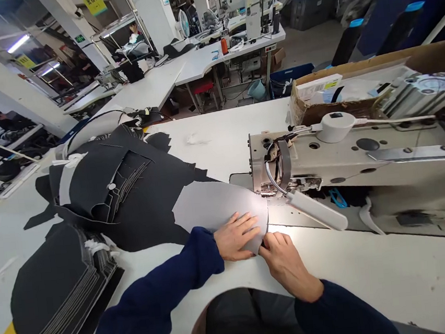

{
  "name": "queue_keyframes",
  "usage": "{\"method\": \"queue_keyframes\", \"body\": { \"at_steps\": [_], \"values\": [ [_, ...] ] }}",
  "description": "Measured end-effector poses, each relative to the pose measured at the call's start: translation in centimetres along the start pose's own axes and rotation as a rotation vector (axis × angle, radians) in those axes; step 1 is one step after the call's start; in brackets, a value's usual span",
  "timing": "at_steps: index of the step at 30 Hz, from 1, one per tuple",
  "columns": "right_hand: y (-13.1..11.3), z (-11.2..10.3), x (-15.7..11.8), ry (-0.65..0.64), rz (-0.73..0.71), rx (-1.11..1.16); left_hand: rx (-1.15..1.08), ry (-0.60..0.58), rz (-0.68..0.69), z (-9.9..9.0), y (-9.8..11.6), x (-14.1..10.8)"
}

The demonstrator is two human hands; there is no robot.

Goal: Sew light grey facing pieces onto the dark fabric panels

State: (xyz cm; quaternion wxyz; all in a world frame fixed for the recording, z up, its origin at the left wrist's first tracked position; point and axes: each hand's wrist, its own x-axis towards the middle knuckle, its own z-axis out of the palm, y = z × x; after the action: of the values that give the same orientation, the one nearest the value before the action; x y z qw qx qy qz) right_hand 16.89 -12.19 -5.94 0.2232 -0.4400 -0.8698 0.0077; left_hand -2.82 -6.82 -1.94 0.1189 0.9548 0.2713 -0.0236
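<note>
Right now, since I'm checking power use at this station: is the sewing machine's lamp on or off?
On: the gooseneck lamp throws a bright patch across the grey panel and the white table by the right hand.

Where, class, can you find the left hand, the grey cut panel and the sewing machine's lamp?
Left hand [237,235]: head view, back of the hand.
Grey cut panel [210,207]: head view, bare middle of the panel.
Sewing machine's lamp [317,209]: head view, white lamp bar.

Pale grey curved panel, fabric or thin leather, can't tell which, lying flat near the front edge of the white tabletop.
</note>
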Motion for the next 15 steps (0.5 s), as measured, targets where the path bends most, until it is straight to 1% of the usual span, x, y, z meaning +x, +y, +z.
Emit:
{"method": "queue_keyframes", "body": {
  "at_steps": [3, 6, 9, 11, 13, 15],
  "values": [
    [0.0, -0.4, 0.2, 0.008, 0.008, -0.011, 0.018, -0.007, 0.003, -0.2, 0.0, 0.1],
    [-0.3, -0.5, -0.2, 0.088, -0.014, -0.013, 0.010, 0.010, -0.015, -0.3, 0.3, 0.0],
    [-0.3, 0.6, -1.1, 0.232, -0.142, -0.031, -0.042, 0.047, -0.061, -0.3, 0.2, 0.2],
    [-0.1, 1.8, -1.4, 0.286, -0.257, -0.054, -0.112, 0.064, -0.117, -0.4, -0.2, 0.4],
    [-0.2, 2.8, -1.4, 0.274, -0.340, -0.077, -0.182, 0.081, -0.160, -0.6, -0.6, 0.6],
    [-0.8, 3.5, -1.1, 0.248, -0.387, -0.095, -0.210, 0.094, -0.164, -0.7, -0.9, 0.6]
  ]
}}
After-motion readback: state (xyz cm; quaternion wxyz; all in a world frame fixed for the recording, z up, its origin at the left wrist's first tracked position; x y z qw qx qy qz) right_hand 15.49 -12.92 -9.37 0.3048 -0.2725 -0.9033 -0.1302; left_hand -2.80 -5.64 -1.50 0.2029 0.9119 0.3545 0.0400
